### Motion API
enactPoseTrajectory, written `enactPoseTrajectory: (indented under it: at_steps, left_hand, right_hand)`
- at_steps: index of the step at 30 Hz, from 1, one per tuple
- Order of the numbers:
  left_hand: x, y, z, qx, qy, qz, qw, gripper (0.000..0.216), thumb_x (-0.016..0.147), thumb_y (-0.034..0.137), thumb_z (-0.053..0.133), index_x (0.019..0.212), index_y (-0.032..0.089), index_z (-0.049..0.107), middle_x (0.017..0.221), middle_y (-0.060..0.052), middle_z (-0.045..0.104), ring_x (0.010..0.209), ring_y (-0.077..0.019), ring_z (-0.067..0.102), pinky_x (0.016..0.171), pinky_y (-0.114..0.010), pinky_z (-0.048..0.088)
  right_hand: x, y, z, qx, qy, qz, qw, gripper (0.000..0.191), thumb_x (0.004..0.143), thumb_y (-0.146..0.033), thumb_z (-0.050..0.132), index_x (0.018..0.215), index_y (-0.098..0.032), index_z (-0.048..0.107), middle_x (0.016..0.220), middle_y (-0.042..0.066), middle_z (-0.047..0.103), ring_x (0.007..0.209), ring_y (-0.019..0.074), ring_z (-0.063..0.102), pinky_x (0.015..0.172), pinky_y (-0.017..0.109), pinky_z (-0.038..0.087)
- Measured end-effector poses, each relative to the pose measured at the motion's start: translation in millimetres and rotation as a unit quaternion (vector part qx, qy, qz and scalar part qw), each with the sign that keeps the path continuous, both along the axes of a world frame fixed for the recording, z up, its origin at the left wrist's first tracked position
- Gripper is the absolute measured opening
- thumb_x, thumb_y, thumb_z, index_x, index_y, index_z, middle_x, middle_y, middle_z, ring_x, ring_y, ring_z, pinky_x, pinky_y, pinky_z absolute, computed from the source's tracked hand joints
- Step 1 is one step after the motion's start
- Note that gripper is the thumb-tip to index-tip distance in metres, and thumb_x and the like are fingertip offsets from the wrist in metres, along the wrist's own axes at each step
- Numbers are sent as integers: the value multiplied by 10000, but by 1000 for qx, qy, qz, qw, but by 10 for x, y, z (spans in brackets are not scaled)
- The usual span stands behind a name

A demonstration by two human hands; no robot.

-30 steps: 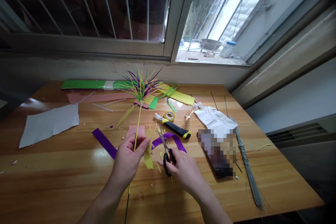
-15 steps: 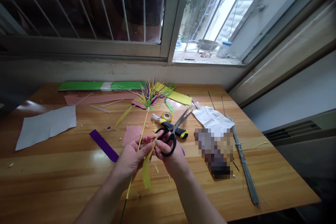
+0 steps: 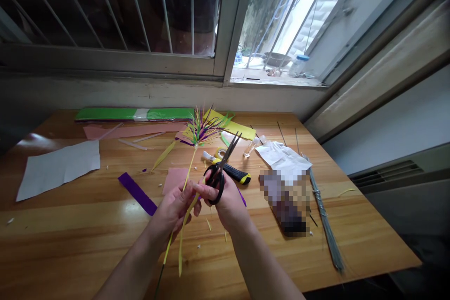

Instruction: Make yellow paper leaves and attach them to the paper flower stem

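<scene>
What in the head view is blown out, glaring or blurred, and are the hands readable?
Head view: window blown out at right; glare patches on the table at left; a pixelated block hides something right of the hands; wire bundle soft near the edge; left hand on the flower stem and right hand holding the scissors read clearly.

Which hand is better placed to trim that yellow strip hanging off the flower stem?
Probably the right hand: the scissors sit on its fingers, blades up, right beside the yellow strip. The left hand is busy pinching the stem.
</scene>
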State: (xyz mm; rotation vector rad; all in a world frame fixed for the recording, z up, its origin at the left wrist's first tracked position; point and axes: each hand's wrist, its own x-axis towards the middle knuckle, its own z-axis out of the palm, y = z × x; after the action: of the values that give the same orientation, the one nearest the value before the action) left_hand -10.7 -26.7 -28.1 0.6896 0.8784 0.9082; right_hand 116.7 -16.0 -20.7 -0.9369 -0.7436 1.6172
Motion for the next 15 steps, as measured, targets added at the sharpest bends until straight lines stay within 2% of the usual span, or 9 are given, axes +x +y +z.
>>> enactPoseTrajectory:
  at_steps: [3, 7, 10, 15]
  left_hand:
    - [-3, 5, 64, 0, 63, 46, 997, 357, 607, 458, 734, 816, 183, 645, 641, -6, 613, 613, -113, 556, 444, -155, 333]
    - [4, 39, 74, 22, 123, 56, 991, 259, 553, 310, 800, 738, 176, 678, 770, -16, 668, 742, -129, 587, 596, -177, 415]
    - [11, 47, 28, 53, 134, 67, 987, 197, 604, 320, 769, 720, 176, 700, 779, -25, 676, 757, -141, 589, 634, -201, 427]
    - [34, 30, -33, 51, 142, 88, 985, 161, 632, 320, 750, 679, 176, 695, 710, -12, 671, 709, -131, 581, 651, -210, 427]
  right_hand:
    - [42, 36, 16, 11, -73, -19, 997, 358, 532, -196, 792, 722, -189, 490, 613, -76, 486, 526, 76, 436, 475, 197, 320]
    - [88, 80, 58, 28, -144, -14, 989, 333, 541, -181, 770, 690, -186, 473, 605, -75, 474, 548, 83, 421, 496, 206, 336]
    - [99, 100, 100, 21, -166, -11, 986, 333, 533, -167, 761, 672, -186, 459, 596, -78, 469, 540, 80, 414, 486, 204, 327]
    - [114, 99, 92, 30, -140, -3, 990, 311, 559, -176, 751, 685, -189, 467, 596, -75, 471, 537, 80, 417, 478, 201, 331]
